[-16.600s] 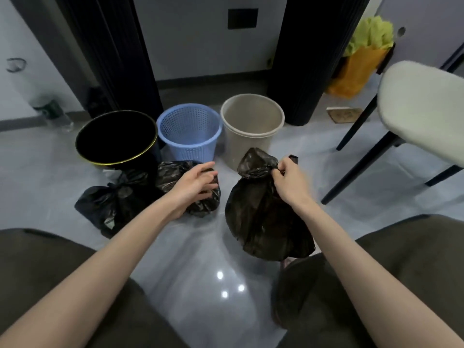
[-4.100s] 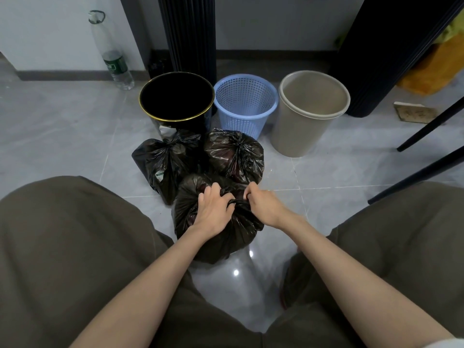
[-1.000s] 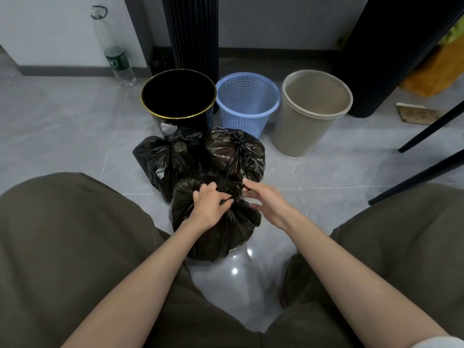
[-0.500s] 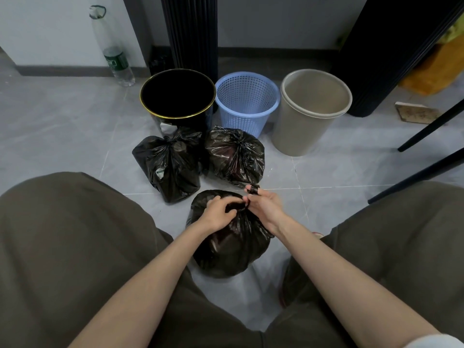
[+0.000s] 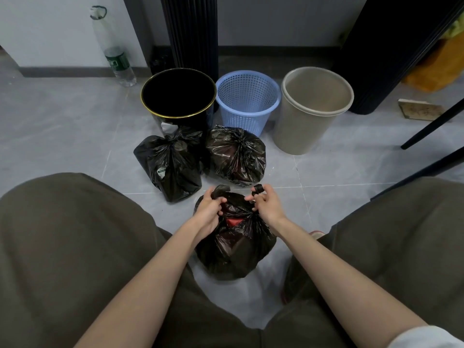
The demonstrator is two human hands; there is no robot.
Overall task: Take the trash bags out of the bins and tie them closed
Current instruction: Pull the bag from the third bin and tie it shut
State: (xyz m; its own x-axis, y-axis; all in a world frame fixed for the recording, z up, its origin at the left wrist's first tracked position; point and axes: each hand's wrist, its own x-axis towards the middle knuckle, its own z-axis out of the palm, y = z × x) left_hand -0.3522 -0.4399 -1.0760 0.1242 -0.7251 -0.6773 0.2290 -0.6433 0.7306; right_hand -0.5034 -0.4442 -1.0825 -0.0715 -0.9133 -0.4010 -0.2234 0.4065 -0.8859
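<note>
- The third crinkled black plastic trash bag [image 5: 233, 247] sits on the grey tiled floor [image 5: 62, 126] between the person's knees, its neck gathered but seemingly not yet knotted; something red shows through the gap at the top.
- The left hand [image 5: 209, 212] is clenched on one twisted ear of the bag's mouth, and the right hand [image 5: 266, 204] pinches the other ear, its end looped over a finger. The two ears are drawn apart, most likely so they can be crossed and pulled into a knot.
- Just beyond it, two more black plastic bags stand side by side on the floor, the left tied bag [image 5: 170, 164] and the right tied bag [image 5: 236, 154], both with bunched, closed tops. They look set aside as finished.
- Behind those, in a row toward the wall, stand a black round bin with a gold rim [image 5: 155, 104], a pale blue plastic mesh basket [image 5: 247, 114] and a beige round plastic bin [image 5: 298, 131]. No liner shows in the blue or beige one; the black one's inside is too dark to tell.
- By my reading this knot is the last step left.
- A clear plastic bottle [image 5: 113, 56] leans on the wall at the far left; dark chair legs [image 5: 431, 124] cross the floor's right edge.
</note>
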